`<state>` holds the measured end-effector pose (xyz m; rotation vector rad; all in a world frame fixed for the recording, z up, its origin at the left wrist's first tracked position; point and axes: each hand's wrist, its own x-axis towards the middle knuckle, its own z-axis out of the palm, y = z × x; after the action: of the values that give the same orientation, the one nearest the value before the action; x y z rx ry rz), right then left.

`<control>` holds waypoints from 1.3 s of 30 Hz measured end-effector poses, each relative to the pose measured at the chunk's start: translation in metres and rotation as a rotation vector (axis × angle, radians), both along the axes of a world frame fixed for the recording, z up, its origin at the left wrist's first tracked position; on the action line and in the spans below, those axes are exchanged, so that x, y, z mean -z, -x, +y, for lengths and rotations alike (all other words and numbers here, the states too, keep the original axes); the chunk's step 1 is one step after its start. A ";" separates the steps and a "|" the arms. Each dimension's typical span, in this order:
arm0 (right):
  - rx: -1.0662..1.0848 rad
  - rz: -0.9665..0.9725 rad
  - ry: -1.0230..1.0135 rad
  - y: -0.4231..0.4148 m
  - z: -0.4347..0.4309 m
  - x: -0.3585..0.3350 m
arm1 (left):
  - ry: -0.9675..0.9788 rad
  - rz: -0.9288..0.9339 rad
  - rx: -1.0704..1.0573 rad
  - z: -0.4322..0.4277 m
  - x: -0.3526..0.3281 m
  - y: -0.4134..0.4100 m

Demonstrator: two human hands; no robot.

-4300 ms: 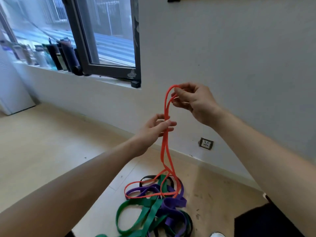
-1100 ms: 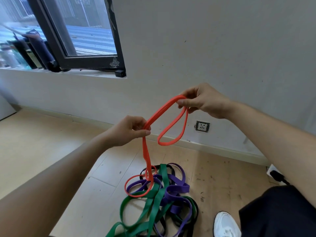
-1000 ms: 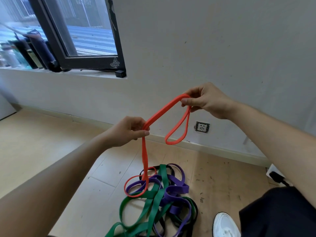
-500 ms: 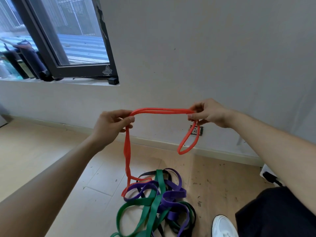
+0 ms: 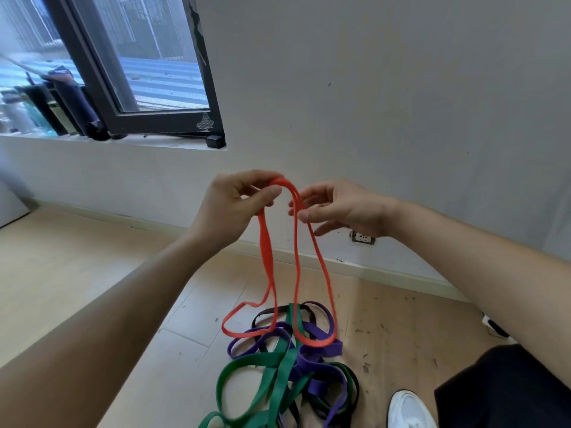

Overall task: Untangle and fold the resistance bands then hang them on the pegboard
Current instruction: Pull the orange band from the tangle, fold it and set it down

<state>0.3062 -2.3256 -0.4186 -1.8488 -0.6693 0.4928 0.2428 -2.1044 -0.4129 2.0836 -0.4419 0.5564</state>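
Observation:
An orange resistance band (image 5: 266, 251) hangs doubled over in front of me, its two loops dangling down to the pile. My left hand (image 5: 234, 205) pinches the top of the fold between thumb and fingers. My right hand (image 5: 336, 208) is right beside it, thumb and forefinger pinching the right-hand strands just below the fold. On the floor beneath lies a tangle of bands: a wide green one (image 5: 272, 381), a purple one (image 5: 312, 362) and a thin black one (image 5: 272, 311). No pegboard is in view.
A white wall runs ahead with a socket (image 5: 363, 237) low down. A dark-framed window (image 5: 133, 88) is at upper left, bottles (image 5: 37, 106) on its sill. My white shoe (image 5: 408, 410) and dark-clad leg (image 5: 506, 393) are at lower right on the wooden floor.
My hands, half a second ago spread apart with the orange band stretched between them, have come together. The band is now folded over, both loops hanging side by side.

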 end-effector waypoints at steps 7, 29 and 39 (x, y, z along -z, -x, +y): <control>0.025 -0.151 -0.017 0.009 0.016 -0.005 | -0.166 0.054 0.053 0.003 0.008 0.002; 0.338 -0.226 -0.394 -0.016 -0.027 -0.023 | -0.053 0.203 0.029 0.015 0.033 -0.001; 0.307 -0.107 -0.253 -0.024 -0.039 0.000 | 0.414 0.208 -0.041 0.010 0.005 0.004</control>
<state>0.3297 -2.3642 -0.4185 -1.7051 -0.4814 0.1036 0.2384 -2.0940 -0.4180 1.7309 -0.1470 0.4091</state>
